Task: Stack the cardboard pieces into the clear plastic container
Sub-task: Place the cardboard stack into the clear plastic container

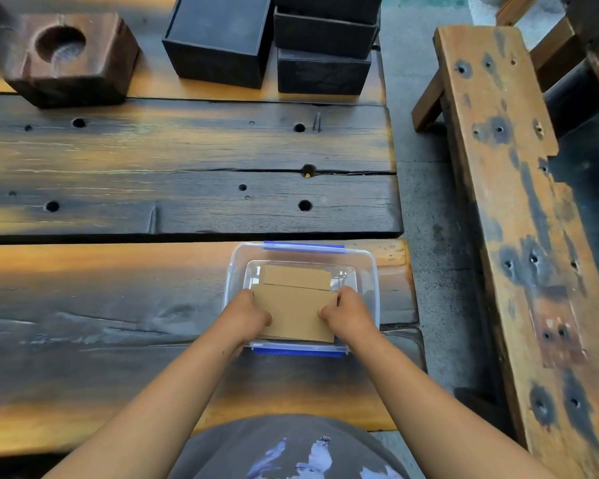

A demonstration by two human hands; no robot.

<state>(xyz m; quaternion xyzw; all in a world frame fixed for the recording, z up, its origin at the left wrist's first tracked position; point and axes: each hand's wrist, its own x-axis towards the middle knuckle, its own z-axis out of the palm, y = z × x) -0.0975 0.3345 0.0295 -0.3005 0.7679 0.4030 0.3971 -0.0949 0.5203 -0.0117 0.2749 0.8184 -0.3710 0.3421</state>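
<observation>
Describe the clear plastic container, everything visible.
The clear plastic container is a rectangular, see-through tub with rounded corners and blue latch clips on its far and near rims, lid off. It sits upright near the wooden table's right edge. A cardboard piece lies inside; the left hand and right hand hold another cardboard piece over it.

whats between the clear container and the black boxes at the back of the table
In the head view, only bare wooden table planks with dark holes and cracks lie between the clear container and the black boxes. Nothing rests on that stretch.
</observation>
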